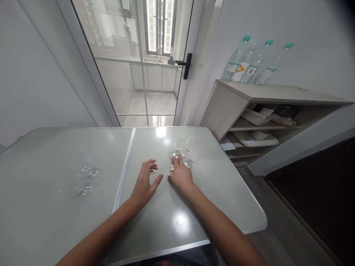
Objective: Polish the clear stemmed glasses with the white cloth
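My right hand [181,174] is low over the table, pressed around a small pale cloth [171,171] that shows at its left side. The index and middle fingertips reach to a cluster of clear glassware [187,152] with round rims; whether they touch it I cannot tell. My left hand [146,181] hovers to the left over the tabletop, fingers apart and curved, holding nothing. Farther left, a second group of clear, shiny pieces [87,179] lies on the table, too see-through to make out in shape.
The glossy grey table [155,229] has a white seam [124,171] running across it. Behind is a glass door [144,74] with a black handle [188,65]. A wooden shelf unit [233,96] at the right carries several plastic bottles [251,68] and a white cup.
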Demonstrator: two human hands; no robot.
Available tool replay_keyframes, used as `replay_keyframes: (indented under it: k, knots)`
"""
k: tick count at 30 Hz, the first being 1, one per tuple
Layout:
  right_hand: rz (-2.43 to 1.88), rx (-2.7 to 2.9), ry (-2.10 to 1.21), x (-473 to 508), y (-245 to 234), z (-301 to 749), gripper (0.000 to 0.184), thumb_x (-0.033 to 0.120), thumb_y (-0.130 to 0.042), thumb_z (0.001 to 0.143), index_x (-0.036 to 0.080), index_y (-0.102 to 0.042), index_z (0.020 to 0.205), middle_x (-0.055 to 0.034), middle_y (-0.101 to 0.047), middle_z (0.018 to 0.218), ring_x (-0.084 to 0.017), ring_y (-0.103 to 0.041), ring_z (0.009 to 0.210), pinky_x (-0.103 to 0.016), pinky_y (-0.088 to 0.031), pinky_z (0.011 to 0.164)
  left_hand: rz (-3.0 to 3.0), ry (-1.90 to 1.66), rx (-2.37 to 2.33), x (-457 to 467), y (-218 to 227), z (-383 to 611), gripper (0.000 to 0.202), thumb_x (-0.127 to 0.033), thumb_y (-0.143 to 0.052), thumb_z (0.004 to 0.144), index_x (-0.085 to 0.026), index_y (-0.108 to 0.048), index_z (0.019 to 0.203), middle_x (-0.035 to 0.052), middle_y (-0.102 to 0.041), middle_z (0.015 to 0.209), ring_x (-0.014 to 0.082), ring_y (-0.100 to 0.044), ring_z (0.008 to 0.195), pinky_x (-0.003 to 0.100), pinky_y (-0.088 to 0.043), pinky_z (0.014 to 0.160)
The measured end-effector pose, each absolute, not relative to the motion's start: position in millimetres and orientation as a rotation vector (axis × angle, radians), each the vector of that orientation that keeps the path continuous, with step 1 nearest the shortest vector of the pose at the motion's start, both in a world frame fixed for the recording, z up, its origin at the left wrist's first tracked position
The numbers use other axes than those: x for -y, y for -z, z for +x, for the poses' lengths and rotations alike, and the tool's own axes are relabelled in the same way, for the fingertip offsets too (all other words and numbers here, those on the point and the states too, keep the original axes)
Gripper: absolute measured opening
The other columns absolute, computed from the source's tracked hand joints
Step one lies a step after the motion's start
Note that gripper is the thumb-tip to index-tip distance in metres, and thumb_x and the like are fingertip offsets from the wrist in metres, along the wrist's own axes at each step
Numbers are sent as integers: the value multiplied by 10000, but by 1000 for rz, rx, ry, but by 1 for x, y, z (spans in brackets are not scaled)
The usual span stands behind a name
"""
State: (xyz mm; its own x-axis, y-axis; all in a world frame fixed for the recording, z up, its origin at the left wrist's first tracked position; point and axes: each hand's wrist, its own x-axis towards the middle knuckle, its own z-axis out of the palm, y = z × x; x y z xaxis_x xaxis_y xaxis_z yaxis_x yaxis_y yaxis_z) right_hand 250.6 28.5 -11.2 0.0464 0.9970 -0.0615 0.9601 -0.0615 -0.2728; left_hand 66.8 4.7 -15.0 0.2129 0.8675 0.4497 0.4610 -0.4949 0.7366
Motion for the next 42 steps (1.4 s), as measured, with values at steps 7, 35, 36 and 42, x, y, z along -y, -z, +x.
replay_keyframes:
  k: [7,35,36,42]
  knots:
    - [-1500,1739,-492,4,-8,242,537,134,-522,818,159,-615,1346,-152,-617,1433,-313,-646,1192,-409,-500,986,1967,-1182,-1249,-4,9,65,251,-360,-572,993,-225,-569,1205,88,-625,1186,223,-637,1044,387,-535,924]
    - [-888,724,-1821,-7,8,234,339,265,-815,736,162,-755,1054,-89,-794,1045,-282,-728,945,-369,-560,841,1740,-1229,-1560,4,-44,36,275,-450,-638,953,-226,-591,1106,40,-707,933,210,-672,892,341,-506,803]
    - [-906,702,-1812,-7,10,235,335,267,-814,737,162,-755,1050,-90,-794,1047,-283,-729,944,-370,-565,837,1694,-1308,-1602,12,-47,30,252,-441,-643,952,-226,-595,1075,33,-697,929,200,-668,892,335,-512,808]
    - [-951,683,-1802,-8,26,233,305,252,-811,742,155,-761,1027,-91,-791,1053,-287,-725,963,-367,-579,840,1097,-1927,-2313,69,-19,-28,336,-409,-749,873,-228,-525,1045,-1,-503,947,155,-514,796,347,-486,816]
